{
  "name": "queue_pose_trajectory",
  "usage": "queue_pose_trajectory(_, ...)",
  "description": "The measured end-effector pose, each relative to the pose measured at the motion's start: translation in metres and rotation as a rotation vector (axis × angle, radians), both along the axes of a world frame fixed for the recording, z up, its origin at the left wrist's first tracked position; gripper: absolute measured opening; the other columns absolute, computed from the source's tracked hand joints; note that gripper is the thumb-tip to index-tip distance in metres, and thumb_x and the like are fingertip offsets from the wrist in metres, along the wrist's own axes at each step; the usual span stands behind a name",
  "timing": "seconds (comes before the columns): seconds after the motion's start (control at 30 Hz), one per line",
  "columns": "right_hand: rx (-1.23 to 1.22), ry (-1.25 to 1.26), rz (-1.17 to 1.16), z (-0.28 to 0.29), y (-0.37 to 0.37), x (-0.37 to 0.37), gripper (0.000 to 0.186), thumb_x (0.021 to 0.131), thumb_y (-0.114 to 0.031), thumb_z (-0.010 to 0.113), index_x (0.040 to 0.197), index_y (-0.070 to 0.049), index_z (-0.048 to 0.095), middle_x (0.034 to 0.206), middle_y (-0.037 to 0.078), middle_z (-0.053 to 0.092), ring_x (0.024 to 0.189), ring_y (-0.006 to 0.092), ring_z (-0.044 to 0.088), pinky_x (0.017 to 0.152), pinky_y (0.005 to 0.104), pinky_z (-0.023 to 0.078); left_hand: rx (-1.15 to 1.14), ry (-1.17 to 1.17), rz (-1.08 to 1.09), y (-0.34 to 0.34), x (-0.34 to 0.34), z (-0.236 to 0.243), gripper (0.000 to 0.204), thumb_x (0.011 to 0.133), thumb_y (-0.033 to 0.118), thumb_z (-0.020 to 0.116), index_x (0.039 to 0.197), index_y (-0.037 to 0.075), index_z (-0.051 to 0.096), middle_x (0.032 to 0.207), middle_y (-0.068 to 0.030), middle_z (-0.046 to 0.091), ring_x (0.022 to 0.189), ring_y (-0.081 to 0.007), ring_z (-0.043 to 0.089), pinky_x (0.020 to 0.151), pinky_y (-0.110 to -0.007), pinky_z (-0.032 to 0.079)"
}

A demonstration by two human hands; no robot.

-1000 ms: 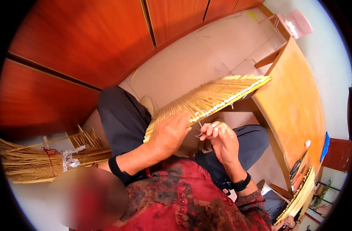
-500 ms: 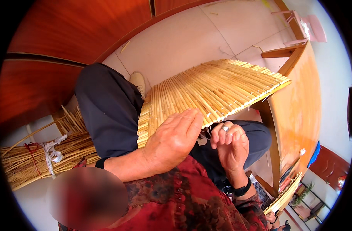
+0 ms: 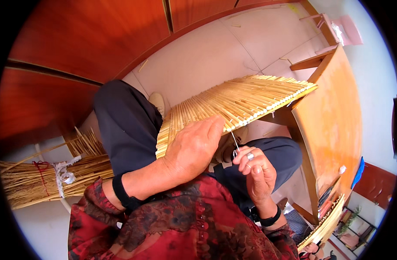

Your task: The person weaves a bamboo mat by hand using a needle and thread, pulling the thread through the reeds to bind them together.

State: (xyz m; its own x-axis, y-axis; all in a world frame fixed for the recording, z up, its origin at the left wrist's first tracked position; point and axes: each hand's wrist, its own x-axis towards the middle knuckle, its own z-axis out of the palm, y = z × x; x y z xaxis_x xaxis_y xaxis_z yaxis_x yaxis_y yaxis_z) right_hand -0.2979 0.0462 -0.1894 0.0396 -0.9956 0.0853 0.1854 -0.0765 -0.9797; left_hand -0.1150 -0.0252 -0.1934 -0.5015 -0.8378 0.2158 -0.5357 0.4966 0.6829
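Observation:
A mat of straw-coloured stalks (image 3: 233,104), laid side by side, slants over my lap with its right corner by the table. My left hand (image 3: 192,147) is closed on the near edge; its fingertips are hidden behind my knuckles and the mat. From that edge a thin white string (image 3: 236,141) runs taut down to my right hand (image 3: 257,171), which wears rings and pinches the string between curled fingers. Small white stitches show along the mat's edge.
Beside my left leg lies a tied bundle of dry stalks (image 3: 29,182). A wooden table (image 3: 333,117) stands on the right, with tools at its near end. Past it is another stalk mat (image 3: 322,227), near another person's hand (image 3: 312,248). Red cabinets (image 3: 85,39) line the far left.
My right hand has moved slightly down and away from the mat, and more string now shows between them. The mat tilts flatter, its right corner a little lower.

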Motion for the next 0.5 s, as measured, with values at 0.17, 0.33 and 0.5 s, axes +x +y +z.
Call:
queue_pose_trajectory(0.17,-0.269,0.022,-0.047,-0.006,-0.035,0.013,0.024,0.098,-0.012,0.042,0.08,-0.002,0.053,0.082,0.01,0.055,0.081,0.0236,0.059,0.102,0.0498,0.036,-0.071,-0.081,0.027,-0.025,-0.013,0.004,0.013,0.078,0.005,0.057,0.087,0.001,0.048,0.083,-0.0176,0.062,0.075,-0.0324,0.062,0.067,-0.042,0.048)
queue_pose_trajectory(0.33,-0.262,-0.244,-0.219,-0.004,-0.061,0.027,0.024,0.101,-0.015,0.042,0.083,-0.001,0.053,0.081,0.009,0.053,0.074,0.0176,0.052,0.091,0.0388,0.043,-0.03,-0.404,-0.002,-0.048,-0.032,0.015,0.027,0.081,0.009,0.062,0.104,0.003,0.05,0.09,-0.0208,0.063,0.087,-0.0389,0.063,0.073,-0.044,0.049)
queue_pose_trajectory(0.5,-0.06,-0.31,-0.264,-0.008,-0.064,0.032,0.028,0.101,-0.023,0.047,0.083,-0.003,0.055,0.08,0.001,0.054,0.072,0.0081,0.046,0.068,0.0226,0.04,0.065,-0.212,0.045,-0.057,-0.027,0.009,0.027,0.085,0.013,0.061,0.109,0.005,0.053,0.085,-0.0211,0.064,0.083,-0.0409,0.063,0.069,-0.045,0.049)
